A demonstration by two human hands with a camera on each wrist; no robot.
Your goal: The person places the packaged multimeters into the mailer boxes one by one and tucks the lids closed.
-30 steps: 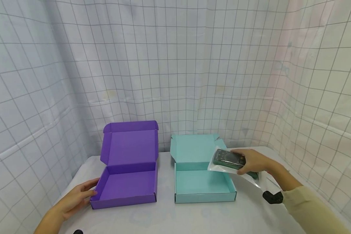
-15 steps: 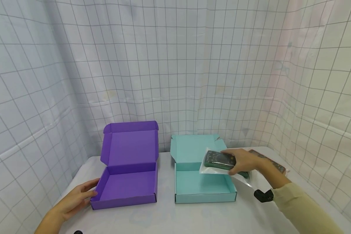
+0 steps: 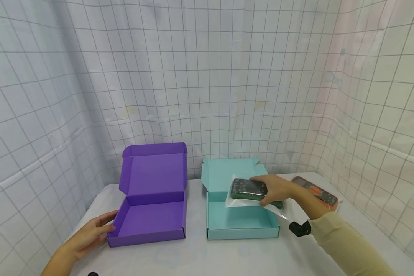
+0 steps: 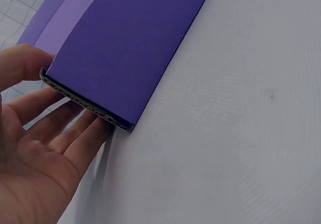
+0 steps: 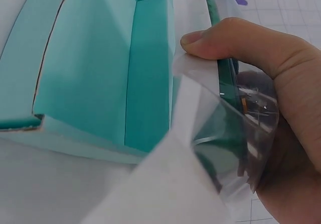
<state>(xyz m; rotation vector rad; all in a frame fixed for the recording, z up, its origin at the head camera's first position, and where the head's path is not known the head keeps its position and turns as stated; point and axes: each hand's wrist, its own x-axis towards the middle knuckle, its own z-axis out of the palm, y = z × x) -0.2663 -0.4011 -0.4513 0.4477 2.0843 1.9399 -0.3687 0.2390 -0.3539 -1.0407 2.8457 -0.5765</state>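
My right hand (image 3: 274, 189) grips a dark multimeter with a green edge (image 3: 250, 189), sealed in a clear plastic bag (image 3: 234, 201). It holds the multimeter over the lidded teal box (image 3: 243, 233), close above its right part. In the right wrist view the thumb (image 5: 208, 43) presses the bag's pale side, while the other fingers are mostly hidden behind it. At the far left my left hand (image 3: 91, 232) holds the left side wall of a purple box (image 3: 148, 237). The thumb (image 4: 25, 63) lies at the rim and the fingers (image 4: 75, 133) rest against the outer side.
An orange-rimmed multimeter (image 3: 317, 190) lies on the white table at the back right, partly behind the right forearm. Both box lids stand raised at the back. A white grid-patterned curtain (image 3: 220, 76) surrounds the table on three sides.
My right hand has moved left with the bagged multimeter, further over the teal box. The orange-rimmed multimeter has come into view behind the arm. My left hand stays where it was.
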